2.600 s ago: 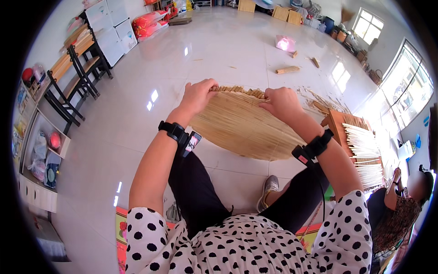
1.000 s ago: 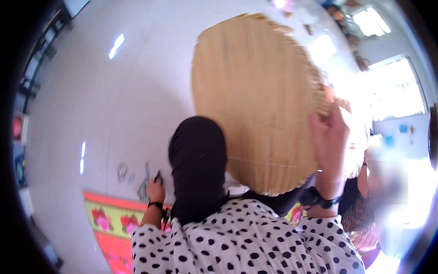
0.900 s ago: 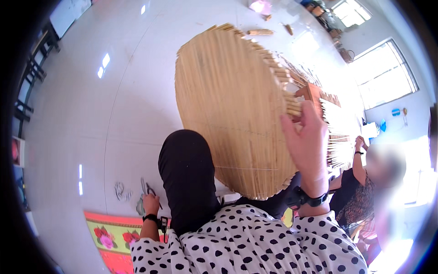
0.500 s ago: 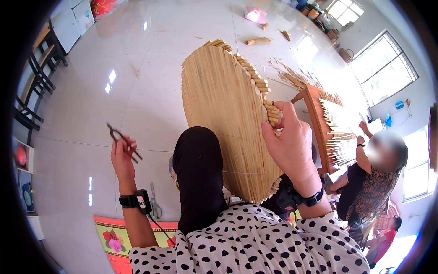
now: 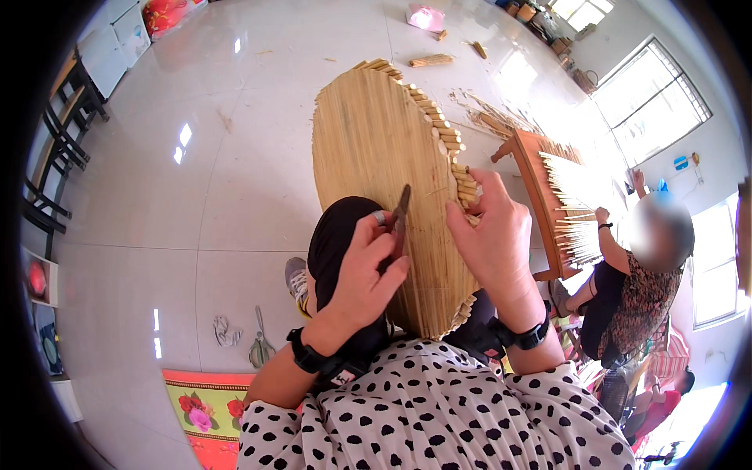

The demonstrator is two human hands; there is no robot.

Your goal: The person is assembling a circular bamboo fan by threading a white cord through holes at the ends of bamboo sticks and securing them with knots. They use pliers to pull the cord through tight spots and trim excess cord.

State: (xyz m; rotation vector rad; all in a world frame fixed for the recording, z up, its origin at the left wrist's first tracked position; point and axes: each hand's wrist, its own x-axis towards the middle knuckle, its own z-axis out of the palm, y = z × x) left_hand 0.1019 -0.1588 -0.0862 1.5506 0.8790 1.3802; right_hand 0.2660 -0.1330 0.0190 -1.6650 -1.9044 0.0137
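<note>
An oval panel of pale reed-like stalks (image 5: pixel 374 133) leans upright across my lap, with a ruffle of cut, rolled stalk ends (image 5: pixel 440 125) along its right edge. My right hand (image 5: pixel 499 235) pinches that right edge, thumb on the face and fingers behind the stalk ends. My left hand (image 5: pixel 362 270) is closed around dark metal pliers (image 5: pixel 401 211), held in front of the panel's lower middle. Their jaws point up; the handles are mostly hidden in my palm. My covered knee (image 5: pixel 333 235) is behind the left hand.
Scissors (image 5: pixel 260 348) and a pale crumpled glove (image 5: pixel 227 332) lie on the tiled floor by a flowered mat (image 5: pixel 200 415). To the right, a co-worker (image 5: pixel 627 274) sits at a brown wooden table (image 5: pixel 535 180) with thin stalks. Benches (image 5: pixel 66 141) line the left.
My left hand has swung in from the left with the pliers, up to the panel's face. My right hand keeps its grip on the edge. The view has shifted slightly.
</note>
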